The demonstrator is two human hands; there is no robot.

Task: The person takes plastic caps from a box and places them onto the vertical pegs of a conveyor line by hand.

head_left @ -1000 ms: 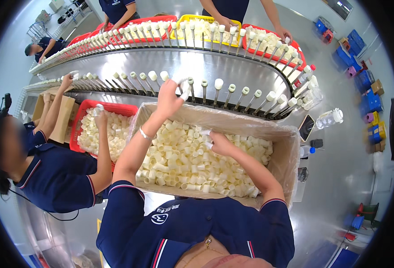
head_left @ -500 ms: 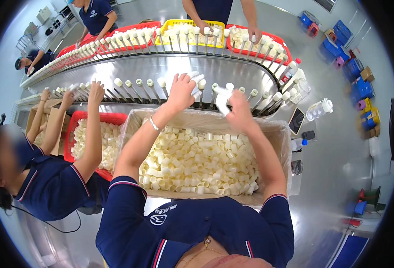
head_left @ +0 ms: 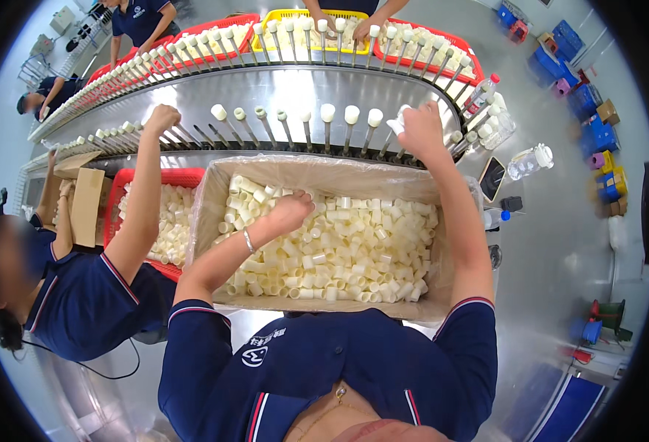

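Observation:
My left hand [head_left: 293, 210] is down at the short cream plastic tubes [head_left: 354, 258] that fill a lined cardboard box [head_left: 280, 168]. Its fingers are curled together, and what they hold, if anything, is hidden. Beyond the box, my right hand [head_left: 422, 132] reaches up to the row of upright metal rods. Between its fingers is a white plastic piece [head_left: 398, 120], close to a rod near the right end; its exact shape is blurred. Several nearby rods carry white caps, such as the white cap [head_left: 352, 114] just left of my right hand.
A curved metal conveyor [head_left: 265, 85] lies beyond the box. A red basket [head_left: 177, 177] and a co-worker [head_left: 89, 302] are at left. Across stand a yellow basket [head_left: 339, 16] and other workers. Right of the box lie a phone [head_left: 492, 179] and a clear jug [head_left: 531, 160].
My left hand has come down from the rods to the tubes in the box. My right hand has shifted right and farther away along the rods. The co-worker's arm has moved slightly.

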